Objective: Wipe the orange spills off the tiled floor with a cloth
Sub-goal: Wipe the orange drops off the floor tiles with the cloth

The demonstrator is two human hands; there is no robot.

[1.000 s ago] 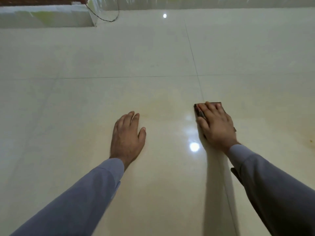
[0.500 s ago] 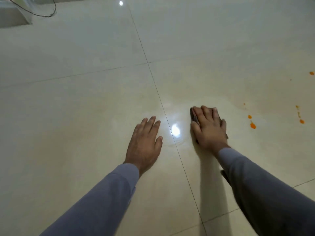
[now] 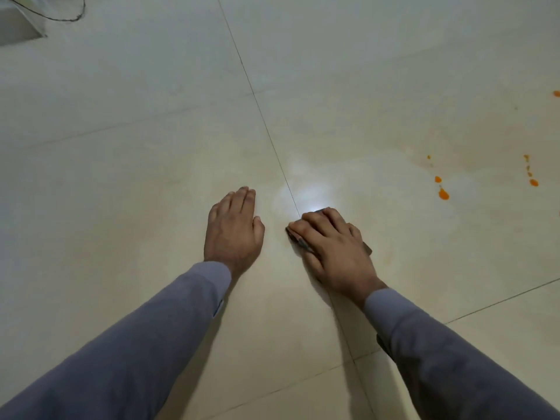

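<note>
A dark folded cloth lies on the cream tiled floor, mostly hidden under my right hand, which presses flat on it beside a grout line. Only the cloth's left edge and a right corner show. My left hand rests flat on the floor to the left, fingers straight and holding nothing. Orange spills sit to the right of the cloth, apart from it: a drop, a smaller drop, another group, and one spot at the far right edge.
A black cable loops on the floor at the top left beside a pale raised ledge. A bright lamp reflection glares on the tile just ahead of my right hand.
The view has swung right, bringing the orange drops into sight. My right hand has slid the cloth left and toward me, away from the drops. My left hand stays flat on the floor.
</note>
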